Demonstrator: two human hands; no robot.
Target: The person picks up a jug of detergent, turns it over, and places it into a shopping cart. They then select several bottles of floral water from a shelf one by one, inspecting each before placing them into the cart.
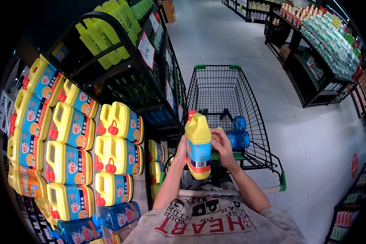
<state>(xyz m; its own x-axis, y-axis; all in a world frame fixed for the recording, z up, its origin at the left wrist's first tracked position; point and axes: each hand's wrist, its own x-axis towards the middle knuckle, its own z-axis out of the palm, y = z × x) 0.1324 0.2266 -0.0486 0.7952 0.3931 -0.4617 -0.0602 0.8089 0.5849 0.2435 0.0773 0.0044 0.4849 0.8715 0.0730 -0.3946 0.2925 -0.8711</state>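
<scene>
A yellow detergent jug (199, 130) with a red cap and a blue and orange label stands upright between my hands, above the cart's handle end. Its barcode faces me. My left hand (181, 149) is closed round the jug's left side, with most of its fingers hidden behind it. On the other side, my right hand (223, 146) has bent fingers against the jug's upper right edge. Beyond the jug is a black wire shopping cart (219, 87) with green corners. Blue bottles (240, 132) lie inside, near its handle end.
To my left, similar yellow jugs (71, 162) are stacked in rows, with blue bottles (120, 214) at the near end. A black shelf rack (150, 81) holding green bottles (103, 38) stands ahead on the left. Across the grey floor (288, 134) is a display stand (313, 81).
</scene>
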